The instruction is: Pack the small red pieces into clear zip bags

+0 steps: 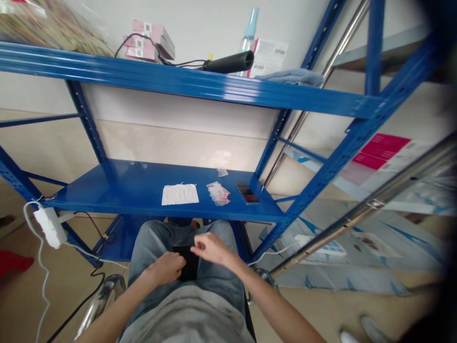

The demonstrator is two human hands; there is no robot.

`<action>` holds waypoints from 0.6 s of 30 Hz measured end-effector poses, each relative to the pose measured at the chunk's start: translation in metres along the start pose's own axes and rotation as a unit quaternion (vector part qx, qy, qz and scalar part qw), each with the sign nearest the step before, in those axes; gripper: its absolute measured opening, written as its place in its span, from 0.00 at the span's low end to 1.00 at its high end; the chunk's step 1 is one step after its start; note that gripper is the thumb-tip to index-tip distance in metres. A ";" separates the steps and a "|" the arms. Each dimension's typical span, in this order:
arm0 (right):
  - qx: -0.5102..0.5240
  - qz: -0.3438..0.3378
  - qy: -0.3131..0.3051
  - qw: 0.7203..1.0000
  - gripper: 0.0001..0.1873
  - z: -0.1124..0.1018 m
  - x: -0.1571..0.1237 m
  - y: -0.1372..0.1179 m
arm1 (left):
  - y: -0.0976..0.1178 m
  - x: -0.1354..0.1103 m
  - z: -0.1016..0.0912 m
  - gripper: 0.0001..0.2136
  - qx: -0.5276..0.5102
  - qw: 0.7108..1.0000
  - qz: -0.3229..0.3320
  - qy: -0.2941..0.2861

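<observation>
Since the flat, matte black piece (190, 267) sits over soft denim (152, 243) at the lap, better to steady it with the left hand (167, 267) and work with the right hand (211, 247); hands are apart, fingers curled at its left edge and upper right corner, can't tell if either pinches it. Beyond: glossy blue shelf (141, 177), wrinkled white cloth (180, 195), crinkly clear plastic packets (216, 192).

Cloth (180, 195) left of bags (217, 193) on shelf (139, 178)
</observation>
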State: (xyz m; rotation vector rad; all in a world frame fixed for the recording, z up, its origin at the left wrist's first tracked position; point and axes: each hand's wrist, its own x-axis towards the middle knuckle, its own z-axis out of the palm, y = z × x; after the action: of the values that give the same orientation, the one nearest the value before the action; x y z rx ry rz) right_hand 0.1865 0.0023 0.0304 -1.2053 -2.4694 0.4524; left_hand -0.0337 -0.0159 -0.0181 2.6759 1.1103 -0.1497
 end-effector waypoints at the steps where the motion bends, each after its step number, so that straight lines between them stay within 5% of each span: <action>1: 0.003 0.013 0.073 0.997 0.13 -0.018 0.011 0.014 | -0.004 0.002 -0.002 0.09 0.000 1.000 -0.005 -0.008; 4: -0.023 0.073 0.301 0.950 0.13 -0.073 0.047 0.063 | -0.015 0.008 -0.009 0.09 -0.015 1.000 -0.016 -0.006; 6: -0.041 0.116 0.348 0.930 0.16 -0.100 0.067 0.097 | -0.019 0.010 -0.015 0.09 -0.032 0.999 -0.020 0.010; 11: 0.002 0.185 0.255 0.949 0.12 -0.116 0.092 0.151 | -0.021 0.010 -0.026 0.07 -0.048 0.998 -0.020 0.026; 18: 0.029 0.212 0.258 0.942 0.12 -0.090 0.096 0.163 | -0.008 0.008 -0.040 0.05 -0.101 0.987 0.010 0.121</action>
State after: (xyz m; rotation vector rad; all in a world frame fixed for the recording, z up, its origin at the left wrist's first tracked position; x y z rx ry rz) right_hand 0.2836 0.1868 0.0568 -1.5964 -1.7474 0.2671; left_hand -0.0331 0.0052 0.0173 2.5690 1.0985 0.2851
